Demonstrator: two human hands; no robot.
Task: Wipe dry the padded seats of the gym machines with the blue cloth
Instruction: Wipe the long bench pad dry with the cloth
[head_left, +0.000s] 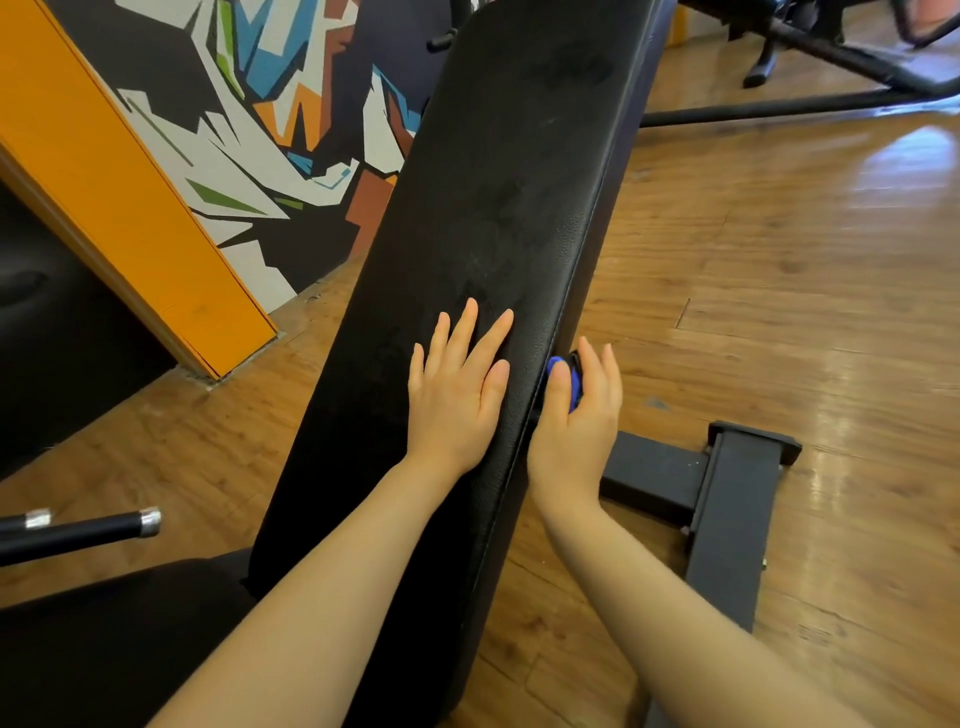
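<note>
A long black padded bench seat (509, 171) runs from the lower middle up to the top of the view. My left hand (457, 384) lies flat on its top with the fingers straight and spread. My right hand (576, 415) is at the pad's right side edge, pressing the blue cloth (571, 382) against it. Only a small blue patch of the cloth shows between thumb and fingers; most of it is hidden under the hand.
The bench's black steel foot (727, 499) sits on the wooden floor (779, 260) just right of my right hand. An orange pillar (104, 182) and a painted wall (291, 119) stand at left. A black bar (78, 530) pokes in at lower left. Another machine's frame (831, 57) crosses top right.
</note>
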